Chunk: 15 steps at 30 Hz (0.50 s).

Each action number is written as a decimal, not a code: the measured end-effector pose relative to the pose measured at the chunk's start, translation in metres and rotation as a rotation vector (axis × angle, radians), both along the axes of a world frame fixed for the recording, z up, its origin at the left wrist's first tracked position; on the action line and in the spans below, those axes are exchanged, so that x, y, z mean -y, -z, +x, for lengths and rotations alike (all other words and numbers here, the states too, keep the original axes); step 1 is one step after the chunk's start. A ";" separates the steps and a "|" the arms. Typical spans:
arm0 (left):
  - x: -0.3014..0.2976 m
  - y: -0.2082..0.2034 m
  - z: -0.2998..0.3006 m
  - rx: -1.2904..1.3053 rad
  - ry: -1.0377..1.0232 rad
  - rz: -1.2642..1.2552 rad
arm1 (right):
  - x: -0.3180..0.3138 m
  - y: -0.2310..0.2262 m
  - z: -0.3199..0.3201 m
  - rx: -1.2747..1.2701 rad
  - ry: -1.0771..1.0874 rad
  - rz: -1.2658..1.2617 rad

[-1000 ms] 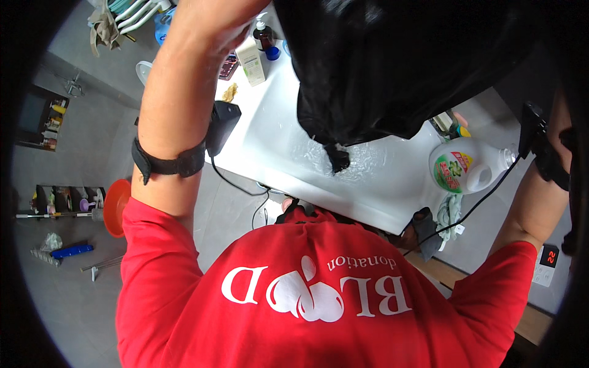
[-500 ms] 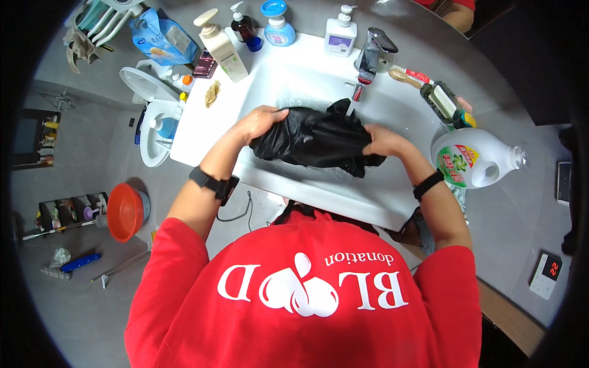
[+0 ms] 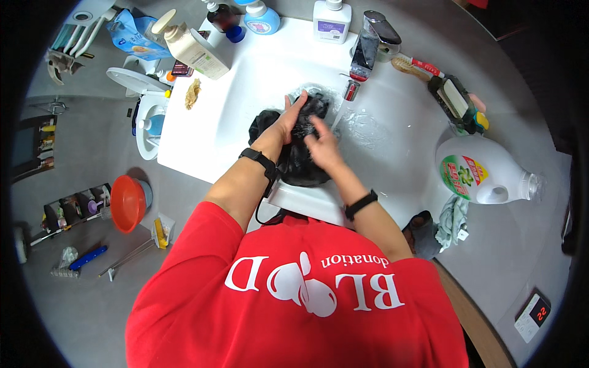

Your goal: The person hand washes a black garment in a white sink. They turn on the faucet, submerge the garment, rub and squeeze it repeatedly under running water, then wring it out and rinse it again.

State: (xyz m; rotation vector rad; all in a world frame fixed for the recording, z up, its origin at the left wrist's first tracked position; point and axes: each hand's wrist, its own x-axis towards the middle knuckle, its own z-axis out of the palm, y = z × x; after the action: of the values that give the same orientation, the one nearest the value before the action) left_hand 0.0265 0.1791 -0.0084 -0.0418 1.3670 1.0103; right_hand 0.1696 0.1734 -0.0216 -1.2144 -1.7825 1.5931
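Observation:
A wet black cloth (image 3: 304, 168) lies bunched in the white sink (image 3: 392, 178), its lower part against the front rim. My left hand (image 3: 287, 121) grips a raised fold of it from the left side, fingers stretched along the fabric. Over the cloth's right side is my right hand (image 3: 324, 147), its fingers apart and slightly blurred. Just beyond the hands, the faucet (image 3: 366, 55) runs a thin stream of water into the basin, right of the cloth. Much of the fold between my hands is hidden by the fingers.
Along the sink's back edge stand a cream pump bottle (image 3: 193, 52), a blue foam dispenser (image 3: 262, 18) and a white pump bottle (image 3: 332, 21). A wooden brush (image 3: 410, 67), a soap holder (image 3: 455, 101) and a large white detergent jug (image 3: 485, 168) flank the right side.
The cloth was spread wide between both hands under the faucet. Now it is bunched lower left, and my hands have come close together. The right hand has moved left off the cloth's edge.

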 end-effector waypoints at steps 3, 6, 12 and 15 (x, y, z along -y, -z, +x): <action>0.020 -0.014 -0.003 0.357 -0.113 0.164 | 0.037 -0.065 -0.011 0.053 -0.118 0.261; 0.043 -0.011 0.010 0.457 -0.106 0.295 | 0.031 -0.080 -0.018 0.305 -0.118 0.357; 0.038 0.007 0.039 -0.133 0.004 0.192 | -0.048 -0.038 0.003 0.612 -0.056 0.066; 0.035 -0.012 0.025 -0.474 0.383 0.026 | -0.083 -0.027 0.040 0.836 -0.187 0.012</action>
State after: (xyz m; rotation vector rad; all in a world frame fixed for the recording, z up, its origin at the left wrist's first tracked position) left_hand 0.0516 0.1439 0.0038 0.4899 1.7065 0.7354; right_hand 0.2098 0.2561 0.0053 -1.9399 -2.4417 1.2282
